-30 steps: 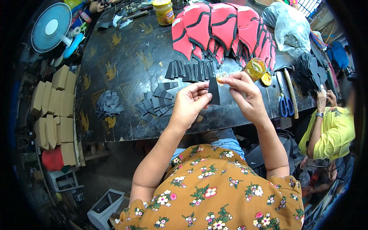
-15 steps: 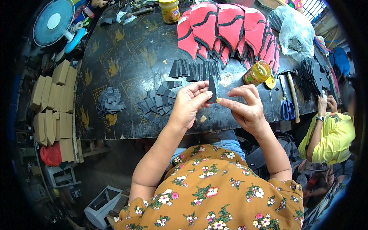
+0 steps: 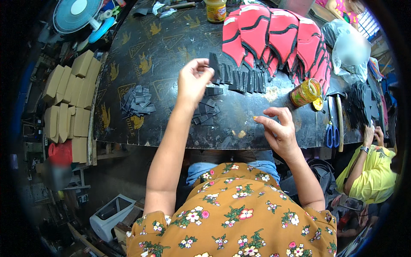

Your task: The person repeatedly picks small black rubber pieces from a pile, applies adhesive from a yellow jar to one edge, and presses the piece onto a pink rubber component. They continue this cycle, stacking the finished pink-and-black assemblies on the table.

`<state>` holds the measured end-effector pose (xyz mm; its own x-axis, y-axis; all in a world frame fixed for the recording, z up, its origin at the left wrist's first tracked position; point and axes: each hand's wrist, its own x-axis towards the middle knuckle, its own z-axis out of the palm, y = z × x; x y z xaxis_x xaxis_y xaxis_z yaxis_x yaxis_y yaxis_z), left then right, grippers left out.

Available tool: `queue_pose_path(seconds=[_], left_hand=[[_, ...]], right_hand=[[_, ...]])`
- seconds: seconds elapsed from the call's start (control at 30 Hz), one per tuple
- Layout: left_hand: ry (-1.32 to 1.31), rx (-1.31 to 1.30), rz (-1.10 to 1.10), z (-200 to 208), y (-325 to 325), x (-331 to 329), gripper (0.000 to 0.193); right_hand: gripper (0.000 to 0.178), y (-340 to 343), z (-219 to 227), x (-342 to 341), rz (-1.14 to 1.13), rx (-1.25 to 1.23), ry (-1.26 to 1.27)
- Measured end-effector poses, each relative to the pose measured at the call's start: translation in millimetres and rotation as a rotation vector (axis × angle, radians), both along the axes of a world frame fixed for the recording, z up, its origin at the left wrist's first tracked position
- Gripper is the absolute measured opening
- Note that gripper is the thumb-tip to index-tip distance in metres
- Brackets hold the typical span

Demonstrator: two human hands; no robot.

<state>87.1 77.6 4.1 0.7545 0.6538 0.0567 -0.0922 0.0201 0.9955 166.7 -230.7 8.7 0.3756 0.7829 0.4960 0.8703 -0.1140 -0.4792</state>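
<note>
My left hand (image 3: 193,81) pinches a small dark strip (image 3: 213,65) between thumb and fingers. It is at the left end of a row of black strips (image 3: 247,82) laid side by side. My right hand (image 3: 280,130) hovers above the table's near edge, fingers bent and apart, holding nothing. A yellow smear shows on its index fingertip. To the right of it an open glass jar (image 3: 305,93) with yellowish contents stands tilted in view, beside its yellow lid (image 3: 317,103). Loose black pieces (image 3: 205,112) lie partly behind my left forearm, and another pile (image 3: 137,101) is further left.
Stacked pink-red pieces with black trim (image 3: 280,36) fill the far right. Blue-handled scissors (image 3: 330,132) and a hammer (image 3: 339,122) lie right, near dark stacked pieces (image 3: 363,103). Another jar (image 3: 215,10) stands at the back. A person in a yellow shirt (image 3: 372,171) works at right.
My left hand has carried the black strip away from my right hand, leftward and forward to the row's end. My right hand stays near the front edge. The view has shifted slightly.
</note>
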Motion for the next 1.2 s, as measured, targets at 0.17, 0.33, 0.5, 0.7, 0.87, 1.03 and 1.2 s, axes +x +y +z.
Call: queue_pose_path(seconds=[0.17,0.33,0.5,0.7,0.87,1.03,1.2], left_hand=[[0.323,0.314,0.017,-22.6,46.6,17.2,0.025],[0.435,0.398,0.011,-37.2,41.0,20.3,0.029],[0.373,0.537,0.028,-47.1,43.7,16.5,0.030],[0.387,0.768,0.049,-44.9,44.3,15.9,0.029],[0.470,0.825,0.130,-24.7,33.8,3.4,0.034],[0.336,0.758,0.137,-6.5,19.6,-15.2,0.028],[0.300,0.780,0.189,-6.4,16.6,-44.4,0.020]], right_hand=[[0.048,2.7,-27.3,-9.0,-0.060,-0.019,0.126],[0.052,2.5,-29.2,-6.4,-0.071,-0.059,0.164],[0.055,3.8,-30.7,-4.9,-0.060,-0.077,0.118],[0.060,0.9,-36.7,-2.9,-0.064,-0.059,0.088],[0.062,0.1,-40.5,-5.0,-0.071,-0.017,0.089],[0.063,-1.3,-40.8,-6.0,-0.078,-0.037,0.136],[0.061,-2.4,-38.5,-4.7,-0.079,-0.055,0.116]])
